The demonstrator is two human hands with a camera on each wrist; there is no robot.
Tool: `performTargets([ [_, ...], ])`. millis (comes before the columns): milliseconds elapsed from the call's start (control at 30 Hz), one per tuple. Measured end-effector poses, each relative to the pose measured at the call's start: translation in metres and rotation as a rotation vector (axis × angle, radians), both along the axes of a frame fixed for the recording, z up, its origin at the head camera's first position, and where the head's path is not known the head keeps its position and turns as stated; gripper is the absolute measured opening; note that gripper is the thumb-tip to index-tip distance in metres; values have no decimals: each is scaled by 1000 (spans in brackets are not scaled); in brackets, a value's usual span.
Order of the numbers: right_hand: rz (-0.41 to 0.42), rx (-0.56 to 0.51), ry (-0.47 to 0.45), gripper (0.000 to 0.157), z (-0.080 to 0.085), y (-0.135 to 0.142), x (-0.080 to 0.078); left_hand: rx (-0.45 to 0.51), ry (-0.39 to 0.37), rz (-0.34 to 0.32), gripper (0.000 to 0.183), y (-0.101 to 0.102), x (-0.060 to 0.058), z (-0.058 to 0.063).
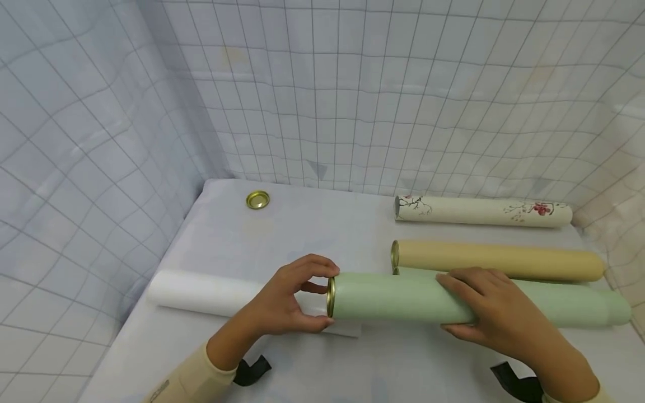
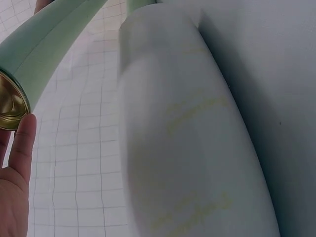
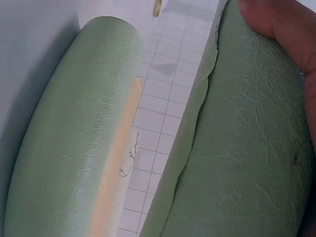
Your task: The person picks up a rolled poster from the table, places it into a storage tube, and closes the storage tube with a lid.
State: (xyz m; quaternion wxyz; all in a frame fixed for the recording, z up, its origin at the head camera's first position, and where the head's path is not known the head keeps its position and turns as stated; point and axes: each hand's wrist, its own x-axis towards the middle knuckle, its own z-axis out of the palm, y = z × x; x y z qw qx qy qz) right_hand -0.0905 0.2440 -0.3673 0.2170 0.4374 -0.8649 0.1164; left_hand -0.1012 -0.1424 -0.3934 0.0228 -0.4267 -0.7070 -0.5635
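Note:
A long pale green tube (image 1: 388, 296) lies crosswise in front of me, lifted in both hands. My left hand (image 1: 287, 302) pinches the gold metal lid (image 1: 331, 298) at its left end, thumb below and fingers above the rim. From above, my right hand (image 1: 496, 313) grips the tube's body, thumb on the near side. In the left wrist view, fingertips touch the rim of the recessed gold end (image 2: 12, 101). A lengthwise seam edge of the wrap shows on the held tube (image 3: 247, 133) in the right wrist view. Behind it lies a second green tube (image 3: 74, 133).
A white tube (image 1: 201, 291) lies on the white-covered table at left, partly behind my left hand. A tan tube (image 1: 499, 258) and a cream tube with blossom print (image 1: 473, 211) lie at back right. One loose gold lid (image 1: 258, 200) rests at back left. Grid-patterned sheeting (image 1: 332, 95) encloses the table.

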Motion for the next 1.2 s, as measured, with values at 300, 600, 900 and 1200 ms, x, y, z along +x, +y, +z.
performTargets([
  [300, -73, 108, -86, 80, -11, -4, 4, -31, -35, -20, 63, -6, 1, -3],
  [600, -114, 90, -92, 79, -9, -3, 7, -9, -29, -26, 66, -9, -2, -7],
  [900, -81, 24, -24, 70, -9, 1, 8, -19, 8, -47, 70, -15, -6, -5],
  [1200, -58, -9, 40, 69, -3, 1, 8, -82, -6, -22, 71, -20, -5, 0],
])
